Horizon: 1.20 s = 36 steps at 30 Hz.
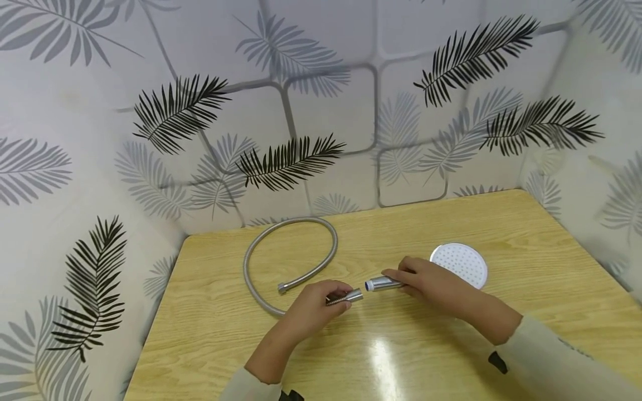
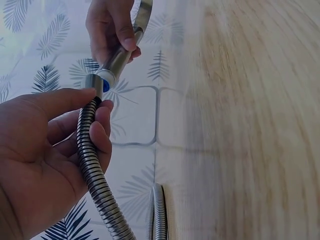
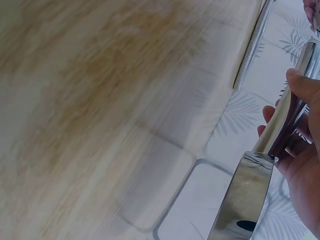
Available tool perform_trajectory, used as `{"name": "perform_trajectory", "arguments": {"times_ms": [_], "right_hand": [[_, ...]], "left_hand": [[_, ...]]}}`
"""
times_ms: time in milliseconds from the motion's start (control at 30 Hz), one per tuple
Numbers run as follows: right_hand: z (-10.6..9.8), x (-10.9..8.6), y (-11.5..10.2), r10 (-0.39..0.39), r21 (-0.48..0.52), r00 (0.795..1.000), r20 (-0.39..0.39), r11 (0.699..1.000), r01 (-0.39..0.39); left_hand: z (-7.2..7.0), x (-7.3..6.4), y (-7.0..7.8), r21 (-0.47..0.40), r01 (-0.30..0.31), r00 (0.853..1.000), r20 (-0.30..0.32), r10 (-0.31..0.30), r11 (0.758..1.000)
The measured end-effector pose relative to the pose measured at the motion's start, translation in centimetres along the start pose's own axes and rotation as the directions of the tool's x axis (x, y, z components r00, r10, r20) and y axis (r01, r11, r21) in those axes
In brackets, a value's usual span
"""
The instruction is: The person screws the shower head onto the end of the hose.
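My left hand (image 1: 317, 305) pinches the metal end of a ribbed shower hose (image 2: 95, 167) between thumb and fingers. In my right hand (image 1: 428, 281) is the chrome handle of a shower head (image 1: 458, 264), whose round white nozzle face is turned up. The handle's white threaded tip with a blue inside (image 2: 105, 80) faces the hose's smooth conical nut (image 1: 354, 295). A small gap separates the two in the head view; in the left wrist view they overlap. The right wrist view shows the chrome neck (image 3: 242, 195) below the fingers.
The rest of the hose (image 1: 246, 267) loops over the wooden table (image 1: 210, 345), its other end nut (image 1: 282, 288) lying left of the hands. A wall covering with leaf prints (image 1: 331, 122) rises behind the table and at both sides.
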State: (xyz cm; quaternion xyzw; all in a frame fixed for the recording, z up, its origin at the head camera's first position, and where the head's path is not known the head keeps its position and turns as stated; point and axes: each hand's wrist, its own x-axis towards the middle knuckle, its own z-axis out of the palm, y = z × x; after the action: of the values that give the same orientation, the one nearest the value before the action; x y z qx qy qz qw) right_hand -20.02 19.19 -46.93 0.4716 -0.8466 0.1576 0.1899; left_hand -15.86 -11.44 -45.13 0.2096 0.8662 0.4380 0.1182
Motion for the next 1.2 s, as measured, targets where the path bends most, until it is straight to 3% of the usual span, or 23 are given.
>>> {"name": "perform_trajectory", "arguments": {"times_ms": [633, 833, 1200], "right_hand": [[0.4, -0.1, -0.5, -0.042, -0.053, 0.998, -0.037, 0.998, 0.04], [0.2, 0.1, -1.1, -0.002, -0.047, 1.0, 0.001, 0.999, 0.002], [-0.1, 0.1, -1.4, 0.015, -0.083, 1.0, 0.026, 0.996, -0.013]], "left_hand": [[0.2, 0.6, 0.3, 0.042, -0.011, 1.0, 0.007, 0.011, 0.999], [0.2, 0.6, 0.1, 0.07, -0.016, 1.0, 0.011, 0.016, 0.997], [0.1, 0.6, 0.1, -0.003, -0.037, 0.999, 0.04, 0.037, 0.999]]}}
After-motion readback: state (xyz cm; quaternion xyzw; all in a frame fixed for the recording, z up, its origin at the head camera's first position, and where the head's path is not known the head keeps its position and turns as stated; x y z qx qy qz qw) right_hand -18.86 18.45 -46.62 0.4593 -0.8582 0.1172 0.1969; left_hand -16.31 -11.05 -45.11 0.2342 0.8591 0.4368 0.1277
